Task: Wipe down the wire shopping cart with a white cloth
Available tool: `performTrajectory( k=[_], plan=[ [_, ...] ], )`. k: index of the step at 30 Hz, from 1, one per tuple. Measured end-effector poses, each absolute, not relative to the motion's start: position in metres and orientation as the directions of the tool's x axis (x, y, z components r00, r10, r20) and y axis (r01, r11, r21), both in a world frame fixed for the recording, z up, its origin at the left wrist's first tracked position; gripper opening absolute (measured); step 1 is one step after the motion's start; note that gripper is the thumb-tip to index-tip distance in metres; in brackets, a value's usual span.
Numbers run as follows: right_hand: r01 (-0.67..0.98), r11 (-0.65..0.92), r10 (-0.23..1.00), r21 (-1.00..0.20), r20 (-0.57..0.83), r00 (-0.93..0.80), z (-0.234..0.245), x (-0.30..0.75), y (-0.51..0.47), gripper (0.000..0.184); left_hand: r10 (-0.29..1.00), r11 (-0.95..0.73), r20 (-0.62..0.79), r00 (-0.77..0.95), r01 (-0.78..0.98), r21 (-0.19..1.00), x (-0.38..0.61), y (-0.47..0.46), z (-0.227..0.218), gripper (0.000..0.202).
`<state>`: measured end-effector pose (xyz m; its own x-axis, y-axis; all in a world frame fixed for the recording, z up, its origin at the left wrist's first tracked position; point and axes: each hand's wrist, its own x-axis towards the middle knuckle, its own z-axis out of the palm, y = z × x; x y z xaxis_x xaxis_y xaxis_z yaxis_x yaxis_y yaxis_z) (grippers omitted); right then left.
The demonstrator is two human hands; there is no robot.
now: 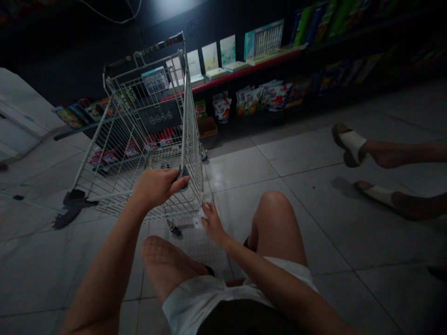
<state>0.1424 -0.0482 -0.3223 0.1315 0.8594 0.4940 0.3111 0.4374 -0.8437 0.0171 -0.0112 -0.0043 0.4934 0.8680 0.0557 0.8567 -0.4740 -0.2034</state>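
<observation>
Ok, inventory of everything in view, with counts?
wire shopping cart: 1, silver with black panel, centre
shelf unit: 1, black with red edge, along back wall
pale cards or booklets: several, pastel, upper shelf
snack packets: several, red and white, lower shelf
cardboard box: 1, brown, bottom of shelf behind cart
floor tiles: many, grey, underfoot
another person's feet: 2, white sandals, right
white slip: 1, white, in right hand
left hand: 1, grip on cart rail
right hand: 1, pinching slip beside cart
knees: 2, bare, below hands
shorts: 1, white, bottom of view
</observation>
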Motion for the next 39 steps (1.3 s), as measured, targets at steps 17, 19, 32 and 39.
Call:
performTrajectory(
  k=[17,19,32,39],
  plan=[
    [0.258,0.671,0.741,-0.695,0.645,-0.188,-0.234,0.144,0.001,0.069,0.823,-0.55,0.096,0.56,0.828,-0.112,-0.011,-0.024,-0.003,0.055],
    [0.273,0.641,0.767,-0.717,0.604,-0.217,-0.262,0.143,-0.002,0.069,0.84,-0.526,0.081,0.536,0.842,-0.117,-0.015,-0.027,-0.002,0.054],
    [0.208,0.772,0.627,-0.601,0.774,-0.093,-0.15,0.111,0.009,0.051,0.97,-0.077,0.201,0.136,0.958,-0.275,0.013,-0.048,-0.007,0.039],
    [0.246,0.743,0.662,-0.622,0.737,-0.135,-0.227,0.115,-0.007,0.055,0.965,-0.061,0.229,0.128,0.959,-0.278,0.006,-0.05,-0.012,0.038]
  ],
)
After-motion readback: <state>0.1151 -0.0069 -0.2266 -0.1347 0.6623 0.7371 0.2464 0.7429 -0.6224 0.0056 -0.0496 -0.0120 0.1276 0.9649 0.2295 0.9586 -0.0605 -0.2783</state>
